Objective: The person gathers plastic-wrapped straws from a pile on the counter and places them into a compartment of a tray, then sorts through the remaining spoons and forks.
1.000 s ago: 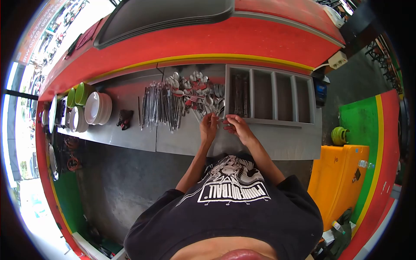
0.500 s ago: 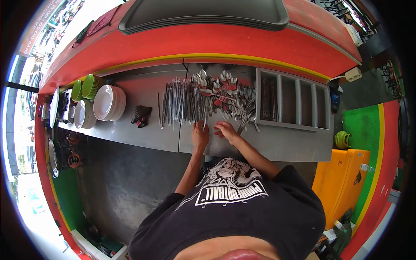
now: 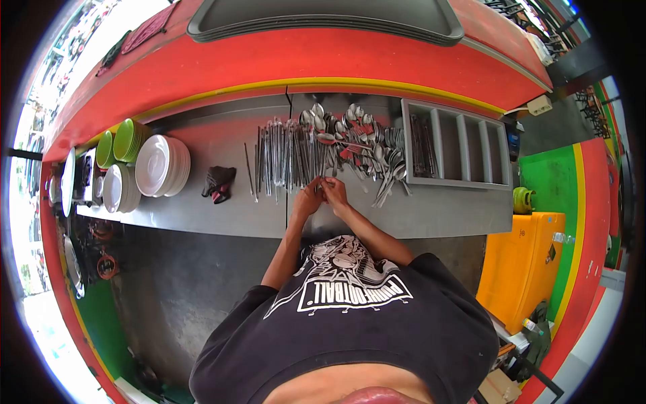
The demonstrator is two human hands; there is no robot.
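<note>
My left hand [image 3: 309, 198] and my right hand [image 3: 333, 191] meet at the near edge of the cutlery, fingertips together. Both look closed, but whatever lies between the fingers is too small to make out. Just beyond them, a row of long thin packed pieces [image 3: 281, 155] lies side by side on the steel counter [image 3: 256, 217]. Right of that row is a loose pile of spoons and forks [image 3: 363, 145]. Farther right sits a grey divided tray [image 3: 464, 183]; its leftmost compartment holds dark long utensils [image 3: 422, 145], which lie lengthwise.
White plates [image 3: 155, 165] and green bowls [image 3: 128, 141] are stacked at the left. A dark crumpled cloth [image 3: 219, 184] lies left of the cutlery. Black trays [image 3: 323, 20] rest on the red ledge [image 3: 323, 64] beyond. An orange cabinet [image 3: 521, 269] stands at the right.
My right hand has moved left and its fingers have closed against those of my left hand. The view has shifted slightly.
</note>
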